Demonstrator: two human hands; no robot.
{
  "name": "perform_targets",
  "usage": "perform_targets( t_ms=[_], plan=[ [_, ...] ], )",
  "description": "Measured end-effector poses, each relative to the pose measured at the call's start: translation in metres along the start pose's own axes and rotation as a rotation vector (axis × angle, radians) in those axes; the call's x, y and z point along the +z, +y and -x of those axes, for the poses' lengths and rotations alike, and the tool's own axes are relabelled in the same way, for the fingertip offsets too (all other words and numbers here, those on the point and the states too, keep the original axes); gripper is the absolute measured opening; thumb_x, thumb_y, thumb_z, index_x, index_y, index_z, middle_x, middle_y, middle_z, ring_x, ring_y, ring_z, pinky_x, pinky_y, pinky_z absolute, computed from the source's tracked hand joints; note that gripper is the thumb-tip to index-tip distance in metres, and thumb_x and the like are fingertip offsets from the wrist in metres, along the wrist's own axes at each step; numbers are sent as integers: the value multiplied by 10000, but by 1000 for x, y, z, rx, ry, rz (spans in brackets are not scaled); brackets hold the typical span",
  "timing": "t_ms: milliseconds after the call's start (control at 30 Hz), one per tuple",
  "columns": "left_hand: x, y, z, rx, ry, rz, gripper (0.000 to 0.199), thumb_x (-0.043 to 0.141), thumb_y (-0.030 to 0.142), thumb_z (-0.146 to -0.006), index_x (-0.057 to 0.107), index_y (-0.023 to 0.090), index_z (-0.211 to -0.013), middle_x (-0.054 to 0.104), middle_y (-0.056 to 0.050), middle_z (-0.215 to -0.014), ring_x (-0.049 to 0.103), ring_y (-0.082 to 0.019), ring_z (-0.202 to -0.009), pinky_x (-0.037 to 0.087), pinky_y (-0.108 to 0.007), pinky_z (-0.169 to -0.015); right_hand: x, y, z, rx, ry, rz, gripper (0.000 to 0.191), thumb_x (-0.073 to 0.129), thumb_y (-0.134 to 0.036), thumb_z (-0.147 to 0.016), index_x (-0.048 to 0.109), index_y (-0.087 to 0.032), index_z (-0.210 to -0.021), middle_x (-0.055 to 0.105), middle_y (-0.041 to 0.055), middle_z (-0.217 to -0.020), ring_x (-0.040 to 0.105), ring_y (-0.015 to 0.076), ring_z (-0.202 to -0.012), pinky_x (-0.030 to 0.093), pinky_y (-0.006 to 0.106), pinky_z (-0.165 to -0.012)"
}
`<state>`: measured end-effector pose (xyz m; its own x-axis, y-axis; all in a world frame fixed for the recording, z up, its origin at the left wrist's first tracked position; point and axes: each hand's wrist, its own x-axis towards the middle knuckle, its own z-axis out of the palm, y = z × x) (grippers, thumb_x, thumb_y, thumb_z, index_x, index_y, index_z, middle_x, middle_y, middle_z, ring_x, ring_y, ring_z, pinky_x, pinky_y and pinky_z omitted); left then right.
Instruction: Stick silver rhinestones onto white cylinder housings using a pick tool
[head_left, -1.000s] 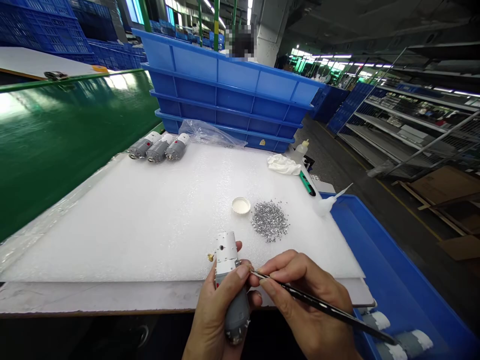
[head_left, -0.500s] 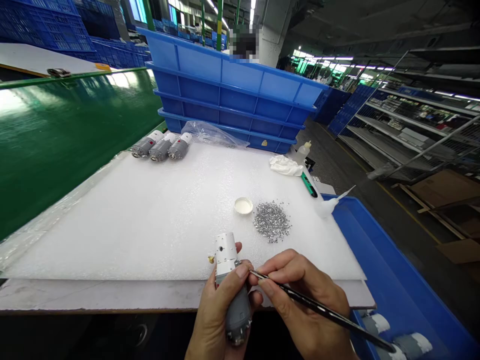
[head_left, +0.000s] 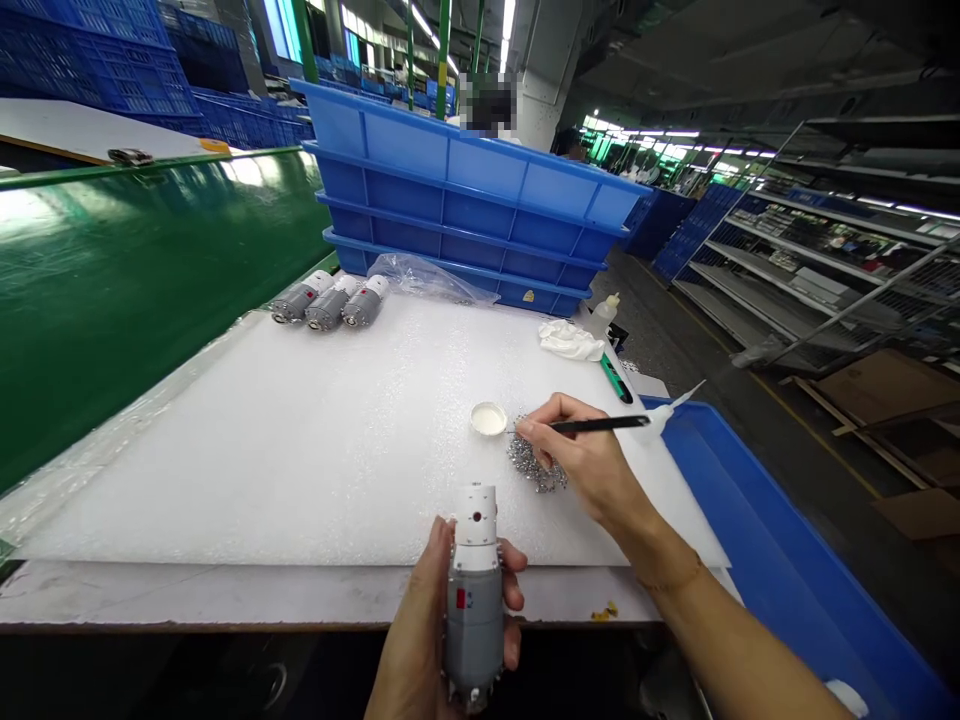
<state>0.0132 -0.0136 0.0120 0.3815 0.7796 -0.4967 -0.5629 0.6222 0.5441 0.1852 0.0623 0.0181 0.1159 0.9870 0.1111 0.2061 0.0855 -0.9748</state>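
My left hand [head_left: 424, 610] is wrapped round a grey and white cylindrical motor unit [head_left: 474, 610], held upright at the table's front edge with its white end away from me. A thin black tool [head_left: 600, 424] is pinched in my right hand [head_left: 574, 445], its tip between a small round white dish [head_left: 488, 419] and a pile of tiny silvery metal parts [head_left: 532, 465]. The right fingers are over the pile and hide part of it. The dish holds something pale.
Three similar motor units [head_left: 326, 303] lie at the back left by clear plastic film. Stacked blue bins [head_left: 465, 200] stand behind. A white cloth [head_left: 570, 341], a green cutter [head_left: 616, 379] and bottles are at the right. A blue tray [head_left: 787, 560] is beside the table; yellow bits lie near the front edge.
My right hand has moved with the tool from the motor unit forward to the dish and pile. The motor unit has turned in my left hand, showing a red mark.
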Motion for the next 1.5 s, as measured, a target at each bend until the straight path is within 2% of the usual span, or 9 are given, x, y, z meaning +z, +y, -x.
perform_targets(
  t_ms=[67,167,267,533,900,1033,1167,1300,1500],
  plan=[
    [-4,-1,-2,12,-22,-84,523,579,621,-856,720,119,-827,682,-72,-711,545,-119,-506,459,-238,-535,4,4,-17,9,3,74,259,752,-338,-760,559,-197,-659,487,-61,-545,401,101,-511,302,253,-494],
    [-8,-3,-7,62,8,-138,427,537,558,-905,671,153,-914,697,-47,-710,541,-119,-481,439,-231,-489,11,8,-31,6,12,186,238,742,-298,-717,543,-201,-630,488,-60,-555,398,105,-529,281,251,-501],
    [-9,-4,-9,131,43,-133,316,528,496,-923,597,193,-978,695,-11,-727,542,-131,-477,432,-229,-428,13,8,-36,14,-3,274,211,716,-267,-707,534,-207,-621,484,-64,-550,405,109,-526,286,254,-502],
    [-15,-1,-4,109,-17,-347,399,619,567,-854,588,183,-958,635,17,-613,513,-90,-471,400,-210,-520,13,5,-39,6,-37,401,199,687,-257,-718,524,-211,-613,516,-50,-572,444,126,-552,312,265,-517],
    [-13,0,3,176,88,-309,367,686,500,-831,633,170,-982,691,-26,-813,552,-127,-634,472,-233,-614,14,8,-42,-29,-60,447,238,725,-226,-771,530,-178,-642,503,-71,-592,444,97,-549,330,232,-536],
    [-11,2,6,192,88,-302,341,643,453,-876,562,197,-1086,690,-22,-854,543,-135,-657,477,-227,-614,15,8,-42,-35,-53,403,242,729,-247,-753,529,-189,-629,499,-67,-571,432,103,-536,311,242,-518],
    [-9,4,9,197,75,-284,372,607,438,-902,486,228,-1185,692,-16,-874,546,-140,-670,483,-223,-614,13,-5,-36,-54,-58,286,262,743,-305,-734,535,-199,-616,500,-52,-557,412,108,-530,295,258,-498],
    [-9,6,10,185,77,-292,329,640,447,-880,550,221,-1102,673,-1,-866,537,-102,-587,469,-207,-587,6,-22,-22,-111,-53,153,272,735,-383,-787,552,-210,-683,521,-48,-599,392,97,-511,308,258,-479],
    [-1,9,12,199,151,-234,265,623,428,-892,628,184,-994,699,-24,-834,573,-116,-608,490,-209,-606,7,-32,19,-170,23,105,226,746,-287,-825,575,-207,-700,602,-12,-699,482,110,-589,348,248,-496]
  ],
)
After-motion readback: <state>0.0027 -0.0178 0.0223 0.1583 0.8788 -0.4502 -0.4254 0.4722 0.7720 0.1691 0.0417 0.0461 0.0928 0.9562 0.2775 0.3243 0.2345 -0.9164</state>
